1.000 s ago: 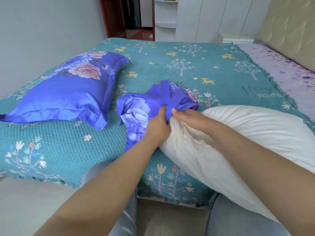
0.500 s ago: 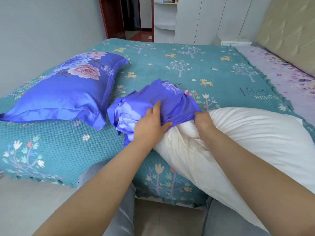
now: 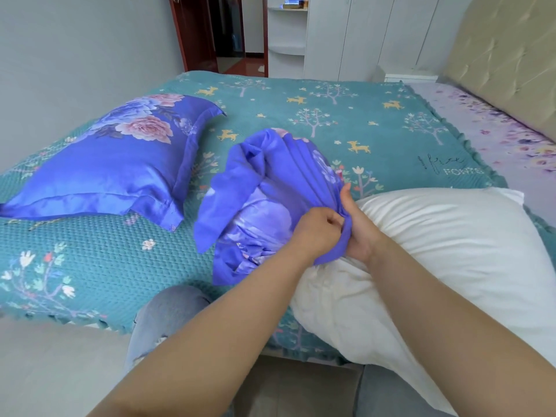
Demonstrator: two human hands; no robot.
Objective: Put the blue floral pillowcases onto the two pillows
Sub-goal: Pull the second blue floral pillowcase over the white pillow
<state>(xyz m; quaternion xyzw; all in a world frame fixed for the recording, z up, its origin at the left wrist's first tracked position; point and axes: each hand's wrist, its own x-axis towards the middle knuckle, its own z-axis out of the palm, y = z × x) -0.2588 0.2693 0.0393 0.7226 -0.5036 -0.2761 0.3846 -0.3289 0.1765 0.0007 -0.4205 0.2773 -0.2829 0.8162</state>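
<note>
A bare white pillow (image 3: pixel 436 251) lies at the bed's near right, its left end tucked into a bunched blue floral pillowcase (image 3: pixel 267 188). My left hand (image 3: pixel 319 233) grips the pillowcase's gathered edge with curled fingers. My right hand (image 3: pixel 358 227) holds the same edge from the pillow side, thumb up, fingers partly hidden under the blue cloth. A second pillow, fully inside its blue floral pillowcase (image 3: pixel 120 167), lies on the bed at the left.
The bed wears a teal quilted cover (image 3: pixel 301 115) with trees and deer. A beige padded headboard (image 3: pixel 505 55) stands at the right, white wardrobes (image 3: pixel 361 31) and an open doorway at the back. My knees press against the bed's near edge.
Both hands have come together at the pillowcase's edge. The blue cloth has been drawn further over the white pillow's left end and now bulges more.
</note>
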